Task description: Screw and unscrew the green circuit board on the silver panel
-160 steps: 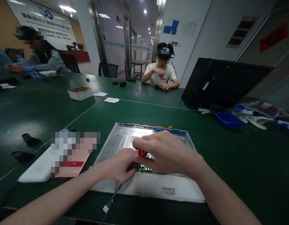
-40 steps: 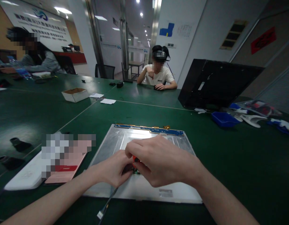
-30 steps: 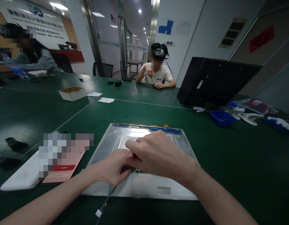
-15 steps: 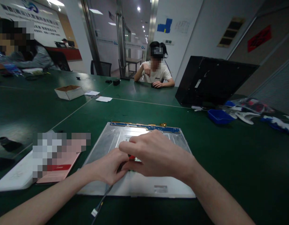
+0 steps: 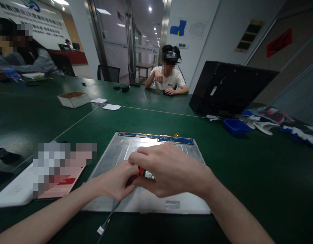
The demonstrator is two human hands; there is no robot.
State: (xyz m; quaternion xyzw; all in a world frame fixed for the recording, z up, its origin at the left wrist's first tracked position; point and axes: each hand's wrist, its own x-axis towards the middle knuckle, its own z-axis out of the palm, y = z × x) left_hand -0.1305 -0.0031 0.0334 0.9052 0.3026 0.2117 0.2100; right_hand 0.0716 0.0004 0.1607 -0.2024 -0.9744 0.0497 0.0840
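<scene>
The right hand [image 5: 171,169] is closed around a red-and-black tool [image 5: 141,171], mostly hidden by its fingers, above the middle of the panel [image 5: 146,202]. The left hand [image 5: 118,179] is curled right beside it, at the tool's left; whether it grips anything is hidden. A bit of green board [image 5: 149,175] shows just right of the tool (the right hand blocks the rest). The panel lies flat on the bench [image 5: 248,189] under both hands, with a blue strip [image 5: 171,139] along its far edge and gold foil [image 5: 175,135] just beyond that.

A cable [image 5: 109,217] comes out below the left hand and over the panel's near edge, its white plug [image 5: 100,230] off the panel. Left of the panel lie a pink case [image 5: 60,189] and a white case [image 5: 16,186], partly blurred, with a black cap [image 5: 5,154] further left. Beyond are an open box [image 5: 74,101] and paper [image 5: 112,107]; to the far right, a black casing [image 5: 232,89] stands tilted behind a blue tray [image 5: 236,127]. A person [image 5: 170,79] sits across the bench.
</scene>
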